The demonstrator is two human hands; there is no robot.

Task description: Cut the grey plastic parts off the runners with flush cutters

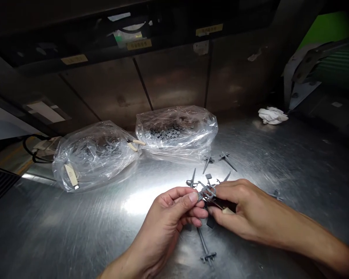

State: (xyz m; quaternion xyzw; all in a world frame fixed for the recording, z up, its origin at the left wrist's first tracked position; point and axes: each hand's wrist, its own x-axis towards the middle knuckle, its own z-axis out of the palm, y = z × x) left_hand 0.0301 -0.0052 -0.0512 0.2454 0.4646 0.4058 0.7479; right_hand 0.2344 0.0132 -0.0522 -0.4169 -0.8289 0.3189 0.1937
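My left hand point(170, 215) pinches a small grey plastic sprue piece point(207, 192) between thumb and fingers, just above the metal table point(75, 232). My right hand point(238, 207) is closed round a dark tool with a cream handle end point(227, 209), its tip at the same grey piece. Several loose grey sprue pieces lie around the hands: one below point(207, 254), one just behind point(192, 180), and two further back point(225, 158).
Two clear plastic bags stand at the back: the left bag point(90, 159) holds grey sprues, the right bag point(174, 131) small grey parts. A crumpled white cloth point(272, 115) lies at the far right. A metal wall and shelf rise behind.
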